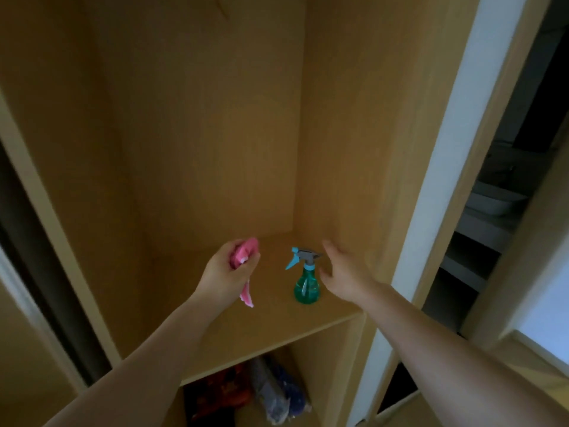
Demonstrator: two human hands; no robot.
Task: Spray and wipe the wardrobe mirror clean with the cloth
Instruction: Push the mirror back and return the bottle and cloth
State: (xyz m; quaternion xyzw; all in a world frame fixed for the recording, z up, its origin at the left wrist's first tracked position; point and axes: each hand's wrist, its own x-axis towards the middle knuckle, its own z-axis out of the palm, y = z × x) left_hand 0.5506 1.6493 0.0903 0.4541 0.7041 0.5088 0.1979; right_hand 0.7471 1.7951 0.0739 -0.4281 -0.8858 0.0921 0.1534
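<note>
Two hands: both were stretched into the open wardrobe (pixel 215 118), above its wooden shelf (pixel 277 331).
Left hand (pixel 224 272): curled tight round a pink cloth (pixel 246 255), which was bunched in the fist with one tail hanging below.
Right hand (pixel 346 272): fingers spread and loose, holding nothing, just beside the spray bottle (pixel 307 286) but not plainly touching it.
Bottle's place: it stood upright on the shelf near the right wall, between the two hands, with its nozzle pointing left toward the cloth.
Bottle's feel: it was thin, see-through green plastic, and I could not tell how full it was. I judged it light, smooth, a bit slippery and easy to knock over.
Best hold: round the narrow neck under the grey and blue head, with the forefinger free for the trigger.
Cloth's feel: soft and limp, I reckoned, needing no care beyond keeping it bunched.
Mirror: I could not pick it out from where I stood.
Stage: seemingly early, with the bottle not yet picked up.
Below: some bundled bags (pixel 246 392) lay in the compartment under the shelf.
</note>
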